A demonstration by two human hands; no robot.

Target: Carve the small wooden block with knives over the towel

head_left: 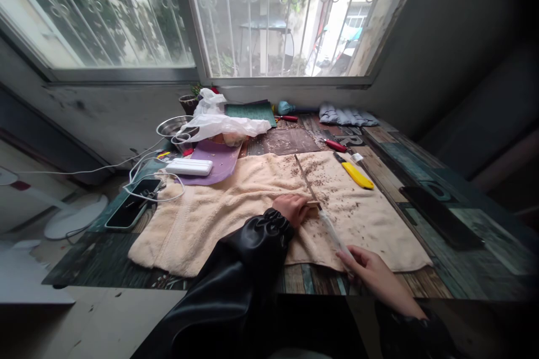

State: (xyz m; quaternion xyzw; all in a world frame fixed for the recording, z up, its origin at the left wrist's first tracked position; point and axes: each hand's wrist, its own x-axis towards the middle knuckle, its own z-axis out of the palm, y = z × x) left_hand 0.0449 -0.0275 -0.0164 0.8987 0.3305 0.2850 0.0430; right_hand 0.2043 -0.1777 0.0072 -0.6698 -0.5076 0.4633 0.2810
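Note:
My left hand [293,208] is closed on the near end of a thin wooden stick [305,178] that lies on a beige towel [210,219] and points away from me. My right hand [370,270] is closed round the handle of a slim pale-handled tool [334,231] whose tip meets the stick just right of my left hand. Small brown shavings [337,193] are scattered over the towel around the stick. Both arms wear black shiny sleeves.
On the table lie a yellow utility knife [356,174], a red-handled tool [336,145], a white power bank [189,166] on a purple board [213,160], a phone [132,208] with white cables, a metal bowl [173,126], a white plastic bag [219,122] and a dark flat bar [440,216]. A barred window runs behind.

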